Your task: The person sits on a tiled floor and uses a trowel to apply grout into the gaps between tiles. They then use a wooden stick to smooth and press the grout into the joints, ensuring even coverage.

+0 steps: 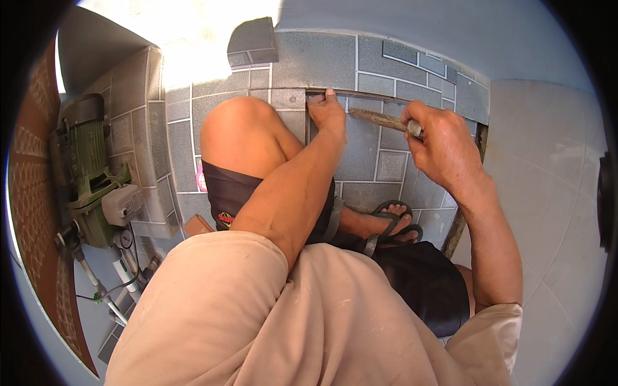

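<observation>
My right hand (438,141) is closed round the grey head end of what looks like a hammer (381,120), its worn wooden handle pointing left over the tiles. The handle's tip is close above a grey patterned floor tile (358,154); whether it touches, I cannot tell. My left hand (327,114) reaches down to the tile's far left corner, fingers bent at the dark gap along its edge. Its thumb side faces up, and the fingertips are partly hidden, so any small thing in them cannot be made out.
A green motor pump (90,154) with pipes stands at the left beside a tiled ledge (158,128). A loose tile piece (254,42) lies at the back. Dark gaps run along the tile's far and right edges. My sandaled foot (393,225) rests on the tiles; a pale wall (534,161) rises right.
</observation>
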A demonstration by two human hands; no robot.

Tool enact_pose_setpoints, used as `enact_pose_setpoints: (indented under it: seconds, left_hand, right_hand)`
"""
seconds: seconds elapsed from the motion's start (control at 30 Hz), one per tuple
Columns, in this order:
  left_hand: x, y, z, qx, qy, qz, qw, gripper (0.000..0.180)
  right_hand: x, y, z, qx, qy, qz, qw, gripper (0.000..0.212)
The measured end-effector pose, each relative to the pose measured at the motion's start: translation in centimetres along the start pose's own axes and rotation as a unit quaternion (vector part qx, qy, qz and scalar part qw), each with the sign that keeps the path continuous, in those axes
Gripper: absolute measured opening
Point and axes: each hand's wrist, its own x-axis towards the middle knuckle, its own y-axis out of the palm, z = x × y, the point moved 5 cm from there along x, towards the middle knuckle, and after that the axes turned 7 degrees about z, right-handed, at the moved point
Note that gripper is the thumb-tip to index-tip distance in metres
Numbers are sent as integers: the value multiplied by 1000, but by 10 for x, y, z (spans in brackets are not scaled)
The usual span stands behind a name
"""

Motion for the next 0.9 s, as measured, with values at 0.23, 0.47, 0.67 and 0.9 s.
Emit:
enact_pose_setpoints:
  seconds: [0.23, 0.47, 0.67, 0.9]
  left_hand:
    - [-21, -5, -26, -105, -43, -3, 994, 42]
    - [-11, -4, -20, -123, -34, -47, 991, 39]
    - [-3, 4, -15, -44, -17, -62, 997, 24]
    - [40, -4, 14, 108, 102, -101, 984, 22]
  right_hand:
    - [11, -5, 5, -19, -19, 10, 1000, 25]
    - [17, -4, 15, -46, -57, -4, 997, 23]
    - [14, -3, 11, -38, -34, 8, 999, 22]
    - [15, -4, 14, -46, -46, 30, 997, 22]
